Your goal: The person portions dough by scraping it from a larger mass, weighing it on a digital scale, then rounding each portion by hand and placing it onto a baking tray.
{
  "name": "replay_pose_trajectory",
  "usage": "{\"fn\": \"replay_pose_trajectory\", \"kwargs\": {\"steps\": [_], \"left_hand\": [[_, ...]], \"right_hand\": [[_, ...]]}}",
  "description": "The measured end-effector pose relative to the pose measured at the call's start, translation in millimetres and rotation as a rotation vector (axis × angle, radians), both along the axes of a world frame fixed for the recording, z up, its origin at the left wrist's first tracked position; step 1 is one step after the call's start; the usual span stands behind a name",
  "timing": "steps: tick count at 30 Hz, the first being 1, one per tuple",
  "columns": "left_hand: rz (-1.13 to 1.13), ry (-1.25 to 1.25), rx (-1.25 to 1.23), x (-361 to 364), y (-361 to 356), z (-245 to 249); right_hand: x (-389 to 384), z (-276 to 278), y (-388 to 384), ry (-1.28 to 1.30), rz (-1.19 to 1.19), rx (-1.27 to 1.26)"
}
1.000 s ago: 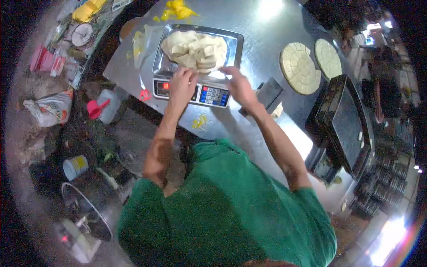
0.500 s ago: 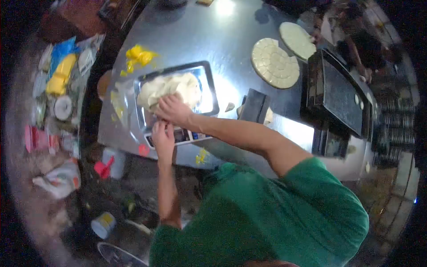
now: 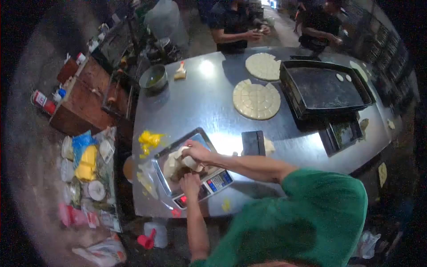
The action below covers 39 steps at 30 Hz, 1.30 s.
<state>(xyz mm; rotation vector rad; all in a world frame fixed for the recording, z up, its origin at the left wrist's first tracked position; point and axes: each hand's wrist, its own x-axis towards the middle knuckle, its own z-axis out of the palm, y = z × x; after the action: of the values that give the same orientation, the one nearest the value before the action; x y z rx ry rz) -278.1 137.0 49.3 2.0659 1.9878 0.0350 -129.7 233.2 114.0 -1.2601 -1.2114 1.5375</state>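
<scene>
A metal tray [image 3: 161,178] rests on a digital scale [image 3: 215,182] near the table's front left. Pale dough [image 3: 171,165] lies in it as a soft, uneven heap. My right hand [image 3: 198,152] reaches in from the right, fingers closed around a raised part of the dough. Just below, my left hand [image 3: 190,183] is closed against the dough's near edge, beside the scale's keypad; its fingertips are partly hidden. Red digits glow on the scale's display [image 3: 183,200].
On the steel table [image 3: 195,100] are two scored dough rounds [image 3: 256,99], a dark scraper-like block [image 3: 252,143], stacked black baking trays [image 3: 329,86], yellow fat [image 3: 150,139], a brush [image 3: 180,71] and a bowl [image 3: 154,78]. Two people stand across the table.
The view has tilted up, showing more of the table's far side. My right hand has gone from pressing on the dough to gripping and lifting part of it.
</scene>
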Motion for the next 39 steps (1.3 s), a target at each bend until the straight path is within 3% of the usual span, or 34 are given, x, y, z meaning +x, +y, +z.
{"fn": "replay_pose_trajectory", "kwargs": {"steps": [2,3,4,5,6,9,10,13,15,17,18,22,24,25,26,29,30,33,34,37,38,39], "left_hand": [[0.165,0.027,-0.360,18,25,25],[0.113,-0.008,-0.265,12,28,13],[0.060,-0.043,-0.171,2,34,-11],[0.004,-0.080,-0.082,-1,37,-25],[0.013,0.122,-0.223,16,29,34],[-0.001,0.043,0.020,-9,29,-21],[-0.148,0.209,0.079,-11,27,-21],[-0.083,-0.749,-0.189,33,2,24],[-0.151,-1.147,-0.238,105,-32,45],[0.158,-1.725,-0.806,159,-71,33],[0.259,-1.882,-0.980,183,-87,31],[0.196,-2.171,-1.210,224,-132,39],[0.155,-2.280,-1.250,224,-153,47],[0.120,-2.318,-1.252,229,-156,52],[0.108,-2.320,-1.205,233,-158,61],[0.197,-2.053,-0.902,270,-152,101],[0.211,-2.074,-0.891,286,-158,123],[0.246,-1.781,-0.780,317,-166,125],[0.184,-1.633,-0.710,327,-177,128],[0.078,-1.517,-0.950,352,-203,137],[0.010,-1.474,-0.989,357,-211,146],[0.001,-1.504,-1.014,360,-215,151]], "right_hand": [[22,21,-6,0.344,-0.071,-0.097],[36,31,-13,0.518,-0.099,-0.149],[54,32,-13,0.530,-0.139,-0.158],[70,72,-35,0.721,-0.236,-0.274],[90,88,-47,0.682,-0.242,-0.196],[141,139,-93,0.569,-0.283,-0.052],[157,153,-111,0.532,-0.305,-0.025],[187,161,-160,0.330,-0.343,0.081],[192,165,-197,0.212,-0.366,0.150],[197,139,-218,0.444,-0.310,0.110],[202,139,-235,0.600,-0.281,0.025],[233,119,-283,1.014,-0.129,-0.200],[256,127,-307,1.113,-0.265,-0.390],[277,133,-312,1.148,-0.335,-0.452],[295,93,-316,1.155,-0.318,-0.349],[346,24,-336,0.605,-0.435,-0.076],[356,37,-355,0.611,-0.540,-0.176],[362,29,-387,0.978,-0.442,-0.277],[350,16,-387,0.938,-0.463,-0.317],[348,53,-384,0.768,-0.549,-0.368],[347,43,-374,0.758,-0.639,-0.235],[353,34,-372,0.691,-0.660,-0.259]]}}
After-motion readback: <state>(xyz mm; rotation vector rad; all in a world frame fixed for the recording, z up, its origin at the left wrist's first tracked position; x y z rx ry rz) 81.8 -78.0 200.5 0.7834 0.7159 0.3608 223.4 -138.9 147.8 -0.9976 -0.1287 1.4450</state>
